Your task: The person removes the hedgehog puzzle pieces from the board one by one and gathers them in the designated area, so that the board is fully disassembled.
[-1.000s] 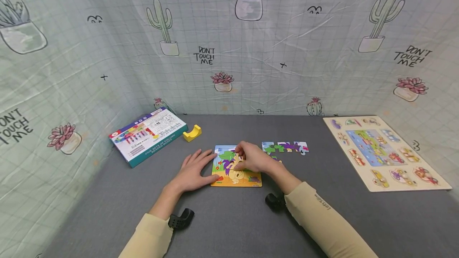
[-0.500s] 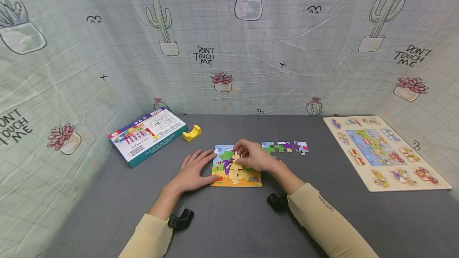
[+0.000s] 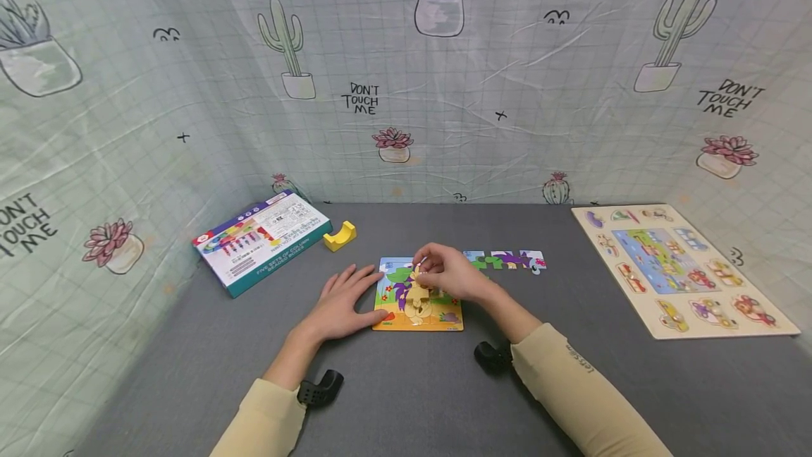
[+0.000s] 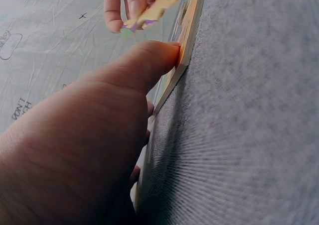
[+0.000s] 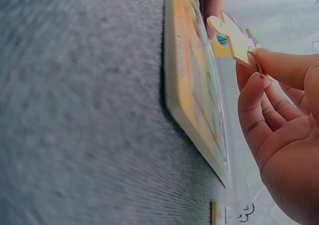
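Note:
In the head view, a small jigsaw puzzle board [image 3: 431, 326] with a cartoon animal picture lies on the grey table. My left hand [image 3: 345, 307] rests at its left side, fingers spread, the thumb on the board's lower left corner. Above the board my right hand [image 3: 452, 273] pinches a cream-yellow puzzle piece [image 5: 234, 38] between thumb and fingertips. The right wrist view shows this piece tilted and apart from the board. It also appears in the left wrist view, where the piece [image 4: 157, 10] has purple and green edge marks. My right hand hides the board's upper right part.
Several loose jigsaw pieces [image 3: 504, 260] lie right of the board, partly behind my right hand. A flat cardboard box [image 3: 263, 240] and a yellow curved block [image 3: 340, 236] are at the back left. At the right lies a large wooden picture board [image 3: 710, 332]. Printed cloth walls surround the table.
My right hand has shifted slightly right and up, away from my body, and the pinched piece now shows more clearly over the board's middle. My left hand has stayed still.

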A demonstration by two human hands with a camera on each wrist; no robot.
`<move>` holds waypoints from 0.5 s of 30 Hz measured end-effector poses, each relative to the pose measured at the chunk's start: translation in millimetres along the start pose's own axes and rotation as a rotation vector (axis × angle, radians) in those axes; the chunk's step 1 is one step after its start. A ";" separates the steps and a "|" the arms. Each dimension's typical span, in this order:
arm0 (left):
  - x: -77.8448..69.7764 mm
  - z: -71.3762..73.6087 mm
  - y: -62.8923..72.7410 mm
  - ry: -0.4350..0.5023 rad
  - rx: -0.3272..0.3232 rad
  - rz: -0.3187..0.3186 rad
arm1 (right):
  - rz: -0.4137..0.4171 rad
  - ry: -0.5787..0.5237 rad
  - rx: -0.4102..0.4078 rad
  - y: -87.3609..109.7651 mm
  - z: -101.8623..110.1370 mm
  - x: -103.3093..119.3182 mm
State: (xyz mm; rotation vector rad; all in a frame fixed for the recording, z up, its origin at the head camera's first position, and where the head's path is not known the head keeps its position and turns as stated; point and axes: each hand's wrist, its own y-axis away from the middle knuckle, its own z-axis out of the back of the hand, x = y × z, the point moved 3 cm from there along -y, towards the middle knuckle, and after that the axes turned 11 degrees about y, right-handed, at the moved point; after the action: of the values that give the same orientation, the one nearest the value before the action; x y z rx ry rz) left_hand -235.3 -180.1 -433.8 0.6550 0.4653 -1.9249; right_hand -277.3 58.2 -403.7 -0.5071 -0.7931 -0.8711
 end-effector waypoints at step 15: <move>-0.8 -0.1 0.3 -0.008 -0.004 -0.004 | 0.013 -0.054 -0.033 21.4 25.5 -13.9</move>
State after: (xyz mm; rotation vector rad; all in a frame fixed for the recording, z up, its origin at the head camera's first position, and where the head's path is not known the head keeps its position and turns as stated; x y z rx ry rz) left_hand -234.7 -179.6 -433.4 0.6439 0.4649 -1.9295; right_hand -275.3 94.1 -400.6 -0.5659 -0.8250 -0.8624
